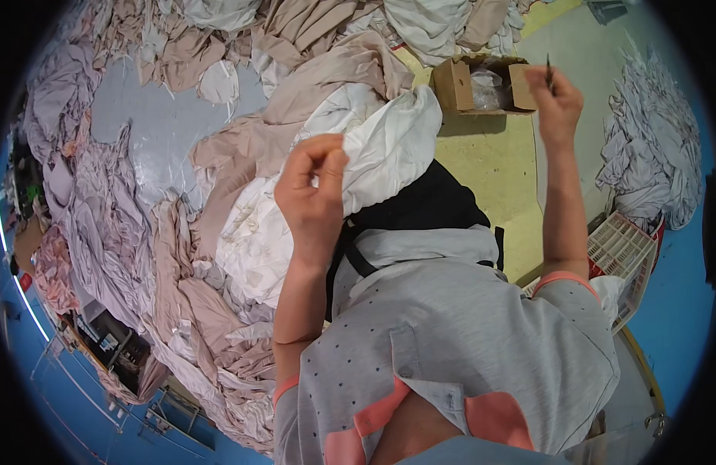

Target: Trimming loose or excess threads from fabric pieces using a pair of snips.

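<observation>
The left hand (pixel 315 190) is pinching a fold of white cloth (pixel 373 155) between thumb and fingertips, fingers clenched on the fabric at about chest height. The cloth is draping down from that pinch over a black cloth (pixel 432 201) lying on the person's lap and is trailing left onto the heap (pixel 218 232) of beige and white fabric covering the table. The right hand (pixel 558 101) is being held raised and well apart from the left, its fingertips gripping a thin dark tool (pixel 549 71) that is pointing upward; what kind of tool cannot be told. Just beside that hand, an open cardboard box (pixel 459 85) is sitting on the yellow surface (pixel 490 155). A white plastic crate (pixel 621 248) is standing at the right, near another cloth pile (pixel 652 147)
</observation>
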The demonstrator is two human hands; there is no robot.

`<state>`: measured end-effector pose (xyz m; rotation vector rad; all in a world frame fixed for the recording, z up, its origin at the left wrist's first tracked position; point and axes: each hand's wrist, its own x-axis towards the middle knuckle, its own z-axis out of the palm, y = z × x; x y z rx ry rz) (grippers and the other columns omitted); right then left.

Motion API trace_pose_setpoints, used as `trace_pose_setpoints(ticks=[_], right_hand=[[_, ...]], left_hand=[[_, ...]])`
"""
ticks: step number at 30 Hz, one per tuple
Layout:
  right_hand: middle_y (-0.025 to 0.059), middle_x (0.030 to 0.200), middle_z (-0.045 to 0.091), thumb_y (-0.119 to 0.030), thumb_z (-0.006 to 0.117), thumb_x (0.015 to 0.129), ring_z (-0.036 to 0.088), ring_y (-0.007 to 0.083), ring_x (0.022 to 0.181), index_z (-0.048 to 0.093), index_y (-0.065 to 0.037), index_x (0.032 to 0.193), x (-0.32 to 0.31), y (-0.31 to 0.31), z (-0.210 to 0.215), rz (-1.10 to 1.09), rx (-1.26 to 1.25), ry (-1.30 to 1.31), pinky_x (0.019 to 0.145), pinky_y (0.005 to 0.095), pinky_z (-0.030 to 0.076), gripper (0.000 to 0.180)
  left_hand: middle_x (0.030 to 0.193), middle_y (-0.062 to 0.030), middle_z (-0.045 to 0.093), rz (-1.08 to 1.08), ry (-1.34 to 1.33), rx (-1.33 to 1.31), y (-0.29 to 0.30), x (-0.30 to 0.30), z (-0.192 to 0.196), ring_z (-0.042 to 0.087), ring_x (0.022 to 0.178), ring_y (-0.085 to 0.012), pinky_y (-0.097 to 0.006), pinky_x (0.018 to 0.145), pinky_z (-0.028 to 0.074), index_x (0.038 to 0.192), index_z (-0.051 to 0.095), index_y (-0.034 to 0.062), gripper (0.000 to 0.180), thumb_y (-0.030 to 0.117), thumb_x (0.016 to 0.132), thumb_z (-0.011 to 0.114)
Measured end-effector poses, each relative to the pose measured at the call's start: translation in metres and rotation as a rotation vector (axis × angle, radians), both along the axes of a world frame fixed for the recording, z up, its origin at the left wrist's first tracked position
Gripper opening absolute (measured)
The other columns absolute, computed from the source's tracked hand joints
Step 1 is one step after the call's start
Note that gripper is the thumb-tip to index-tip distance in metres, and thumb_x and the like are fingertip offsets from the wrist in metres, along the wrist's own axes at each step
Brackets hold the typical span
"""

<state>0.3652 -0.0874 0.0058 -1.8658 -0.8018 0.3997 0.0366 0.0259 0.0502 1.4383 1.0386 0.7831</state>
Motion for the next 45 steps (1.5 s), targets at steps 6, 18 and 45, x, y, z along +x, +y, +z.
trace_pose_setpoints(ticks=[6, 18, 45], right_hand=[[-0.0032, 0.078, 0.063, -0.021, 0.068, 0.086, 0.050, 0.0060, 0.065, 0.067, -0.001, 0.108, 0.117, -0.012, -0.075, -0.113, -0.341, -0.165, 0.059, 0.0235, 0.042, 0.030], [0.0023, 0.076, 0.059, -0.001, 0.070, 0.077, 0.051, 0.0082, 0.067, 0.068, -0.002, 0.100, -0.134, 0.024, 0.002, 0.441, 0.038, 0.103, 0.062, 0.0229, 0.044, 0.024], [-0.0057, 0.069, 0.051, -0.002, 0.064, 0.084, 0.041, 0.0013, 0.061, 0.057, -0.001, 0.080, -0.139, 0.036, -0.017, 0.091, 0.113, 0.127, 0.054, 0.0186, 0.035, 0.008]], left_hand=[[0.094, -0.0156, 0.065, -0.212, 0.361, 0.200, 0.027, 0.018, -0.010, 0.062, 0.081, -0.0290, -0.034, 0.075, 0.049, 0.102, 0.063, 0.0010, 0.019, 0.006, 0.084, 0.059], [0.080, -0.0227, 0.064, -0.540, 0.602, -0.032, 0.049, 0.037, -0.012, 0.063, 0.079, -0.0369, -0.041, 0.072, 0.047, 0.088, 0.065, -0.0037, 0.020, 0.014, 0.081, 0.059], [0.061, 0.0025, 0.051, -0.354, 0.218, -0.521, 0.047, -0.002, -0.013, 0.043, 0.048, -0.0031, -0.021, 0.043, 0.033, 0.083, 0.058, -0.0017, 0.016, 0.013, 0.088, 0.058]])
